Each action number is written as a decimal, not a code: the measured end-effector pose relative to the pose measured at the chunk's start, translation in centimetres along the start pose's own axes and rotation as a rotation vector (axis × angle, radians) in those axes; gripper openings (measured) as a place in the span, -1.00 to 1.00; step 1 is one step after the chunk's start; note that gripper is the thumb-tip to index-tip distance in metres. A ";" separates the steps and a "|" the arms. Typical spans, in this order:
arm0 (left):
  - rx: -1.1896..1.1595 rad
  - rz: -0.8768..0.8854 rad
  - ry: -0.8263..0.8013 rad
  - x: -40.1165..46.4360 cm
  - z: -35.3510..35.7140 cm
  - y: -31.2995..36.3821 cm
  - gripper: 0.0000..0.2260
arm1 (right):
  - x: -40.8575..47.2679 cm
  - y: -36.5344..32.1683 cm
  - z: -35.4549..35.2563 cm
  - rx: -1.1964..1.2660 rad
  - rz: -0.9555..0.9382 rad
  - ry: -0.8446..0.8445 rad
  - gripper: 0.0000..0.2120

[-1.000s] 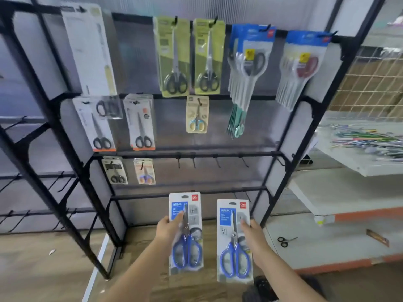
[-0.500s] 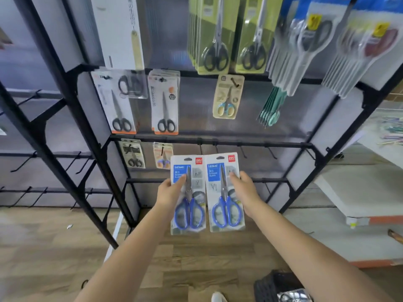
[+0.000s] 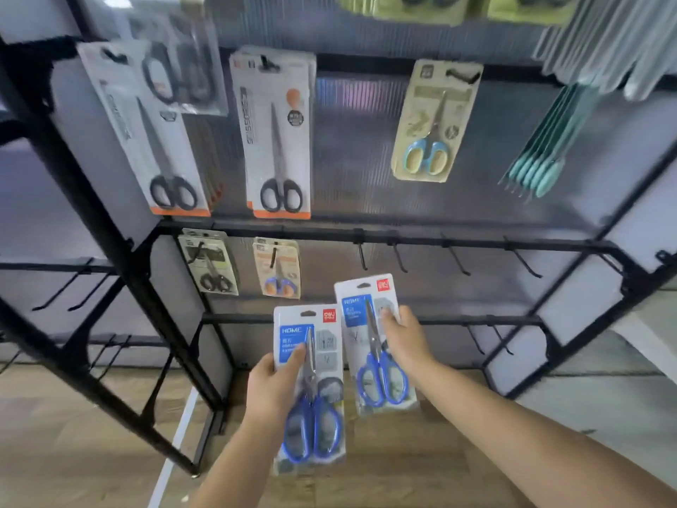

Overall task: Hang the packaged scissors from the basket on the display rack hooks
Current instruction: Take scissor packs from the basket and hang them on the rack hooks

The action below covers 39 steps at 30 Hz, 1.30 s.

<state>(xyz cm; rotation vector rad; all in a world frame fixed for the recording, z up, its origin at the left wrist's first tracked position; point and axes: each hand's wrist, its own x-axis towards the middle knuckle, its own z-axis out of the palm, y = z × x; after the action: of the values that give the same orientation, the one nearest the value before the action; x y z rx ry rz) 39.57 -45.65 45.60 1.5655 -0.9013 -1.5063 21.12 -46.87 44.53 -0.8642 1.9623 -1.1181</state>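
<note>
I hold two packs of blue-handled scissors in front of a black display rack (image 3: 403,238). My left hand (image 3: 273,388) grips the left pack (image 3: 311,390) by its left edge, thumb across the front. My right hand (image 3: 404,341) grips the right pack (image 3: 373,342) from its right side and holds it higher, its top hole just below an empty hook (image 3: 362,256) on the lower bar. More empty hooks (image 3: 454,260) run to the right along that bar. The basket is out of view.
Other packaged scissors hang above: black-handled ones (image 3: 278,137), a beige pack with light blue handles (image 3: 430,121) and teal ones (image 3: 542,152). Two small packs (image 3: 276,267) hang left of the empty hooks. Below is a wooden floor (image 3: 73,434).
The view has closed in on the rack. My right hand has lifted its pack up toward the empty hooks, while my left hand has dropped a little lower with its pack.
</note>
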 end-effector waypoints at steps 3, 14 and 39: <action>0.000 0.013 -0.005 2.0 0.2 -1.8 -0.92 | 3.1 1.1 1.8 0.000 -0.056 0.038 -0.78; 0.001 -0.027 -0.031 5.8 1.3 -4.7 -0.86 | 9.9 3.5 3.0 0.018 -0.080 0.096 -0.76; 0.029 0.012 -0.130 8.2 4.5 -2.7 -0.81 | 8.9 1.9 0.2 -0.506 -0.497 -0.079 -0.56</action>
<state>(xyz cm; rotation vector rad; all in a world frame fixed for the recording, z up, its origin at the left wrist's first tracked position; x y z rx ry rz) 35.46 -51.94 39.50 1.4934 -1.0076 -1.6084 16.18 -53.45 40.59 -1.7077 2.0519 -0.8236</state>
